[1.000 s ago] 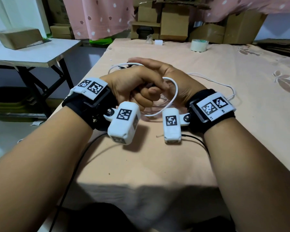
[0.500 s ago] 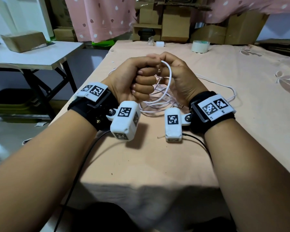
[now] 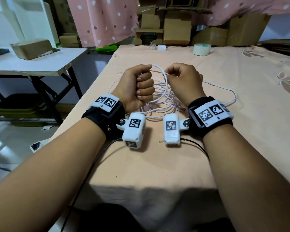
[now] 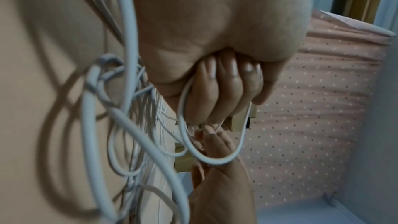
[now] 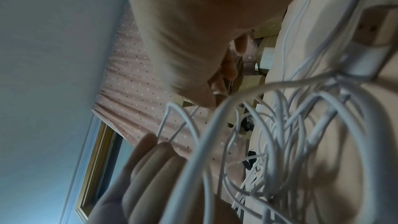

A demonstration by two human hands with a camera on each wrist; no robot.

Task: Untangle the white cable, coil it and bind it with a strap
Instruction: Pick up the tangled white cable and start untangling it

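Observation:
A long white cable point(image 3: 159, 97) lies in a loose tangle on the peach tablecloth, between and beyond both hands. My left hand point(image 3: 137, 86) is a raised fist gripping a loop of the cable point(image 4: 206, 157), which arches from its top toward the other hand. My right hand point(image 3: 182, 79) pinches the same strand point(image 5: 215, 125) between thumb and fingertips, a few centimetres to the right. One cable end with a plug point(image 3: 182, 109) rests near my right wrist. Another long loop point(image 3: 231, 96) trails off to the right. No strap is visible.
A roll of tape point(image 3: 202, 49) and a small white charger block point(image 3: 161, 47) sit at the table's far edge point(image 3: 241, 47). Cardboard boxes point(image 3: 176, 29) and pink curtains stand behind. A white side table point(image 3: 40, 64) with a box is on the left.
Both hands have risen and drawn apart, from touching over the tangle to holding a short arch of cable between them. The left fist keeps its grip.

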